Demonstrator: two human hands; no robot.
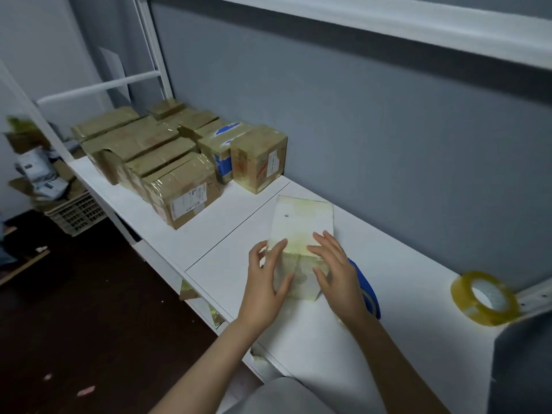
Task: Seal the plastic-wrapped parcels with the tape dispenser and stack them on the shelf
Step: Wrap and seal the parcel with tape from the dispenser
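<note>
The left hand [266,280] and right hand [336,271] both lie with straight, spread fingers on the near end of a white plastic-wrapped box parcel [301,222]. Neither is curled round it: the left presses its near-left corner and the right its near-right top edge. This parcel lies flat on the white flat shelf board [215,270], its long side running away from the person.

Just right of the parcel, partly hidden behind the right hand, sits a blue plastic tape dispenser [369,291]. Further right of the parcel, well apart, a roll of clear yellowish tape [485,298] leans at the board's edge.

Beyond the parcel and to its left, brown cardboard parcels [167,156] wrapped in shiny tape stand packed side by side in rows on the same board. Some bear white labels.

Far left of the parcel, down on the floor, a beige lattice plastic crate [79,216] holds a heap of cardboard pieces and white packets [35,168], blurred.
</note>
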